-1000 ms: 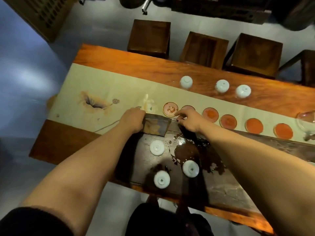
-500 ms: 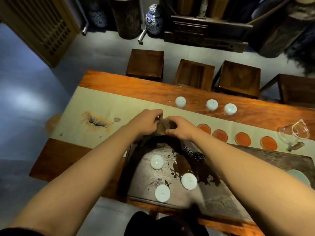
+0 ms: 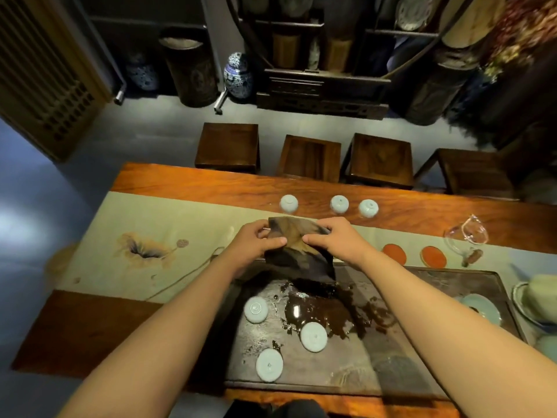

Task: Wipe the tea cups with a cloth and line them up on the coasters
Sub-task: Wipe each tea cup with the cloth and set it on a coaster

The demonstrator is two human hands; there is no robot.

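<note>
A dark brown cloth [image 3: 297,251] hangs spread above the far edge of the tea tray [image 3: 422,366]. My left hand [image 3: 256,245] pinches its left edge and my right hand [image 3: 334,239] pinches its right edge. Three pale cups stand upside down on the wet tray: one at the left [image 3: 255,309], one in the middle [image 3: 313,337], one nearest me [image 3: 269,364]. Three more upturned cups [image 3: 288,203] [image 3: 339,203] [image 3: 368,207] stand in a row on the bare wood beyond. Two orange coasters [image 3: 394,253] [image 3: 433,256] show on the runner; my hands and cloth hide any others.
A beige runner [image 3: 168,224] with a painted lotus lies along the wooden table [image 3: 187,181]. A glass pitcher [image 3: 465,236] stands at the right, with a pale dish [image 3: 482,307] and bowls near the tray's right end. Stools line the far side.
Both hands lifted the cloth off the tray and opened it out, from bunched between them to spread. The camera view tilted up toward the room.
</note>
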